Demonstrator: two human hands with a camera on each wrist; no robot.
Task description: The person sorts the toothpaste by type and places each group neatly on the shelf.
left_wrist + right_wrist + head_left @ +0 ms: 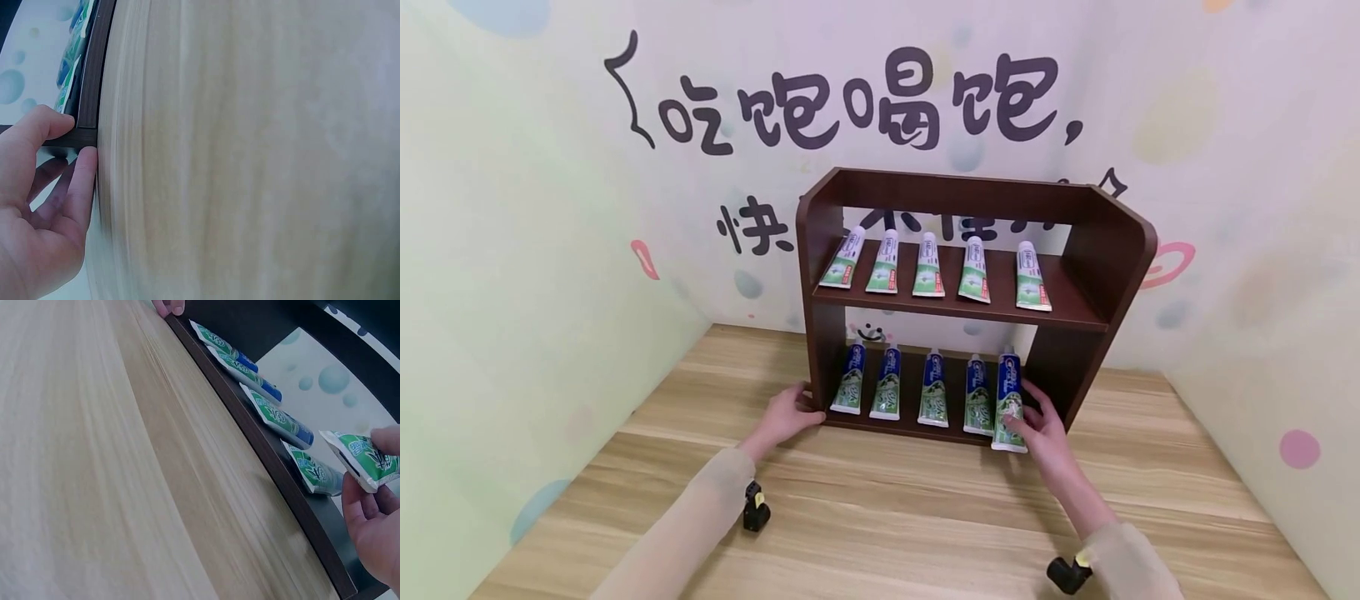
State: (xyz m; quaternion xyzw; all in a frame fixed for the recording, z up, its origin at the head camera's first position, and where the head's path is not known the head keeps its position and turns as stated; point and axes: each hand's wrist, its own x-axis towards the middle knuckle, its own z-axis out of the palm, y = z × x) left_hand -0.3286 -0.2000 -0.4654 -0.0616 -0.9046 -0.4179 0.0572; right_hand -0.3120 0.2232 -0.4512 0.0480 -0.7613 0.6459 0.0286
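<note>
My right hand [1047, 433] pinches a blue and green toothpaste tube [1009, 400] at the right end of a dark brown two-tier shelf [958, 321]. In the right wrist view this held tube [365, 459] is raised above the lower board, between thumb and fingers. The cap end of the tube points away from me in the head view. At the shelf's lower left corner, my left hand [786, 417] grips the side panel, thumb at the front edge and fingers outside, as the left wrist view shows. Several matching tubes [933, 390] lean in a row on the lower tier.
On the upper tier stands a row of white and green toothpaste tubes [928, 267]. The shelf rests on a wood-grain table [880, 517], close to a patterned back wall [550, 208] with large dark lettering. Side walls border the table left and right.
</note>
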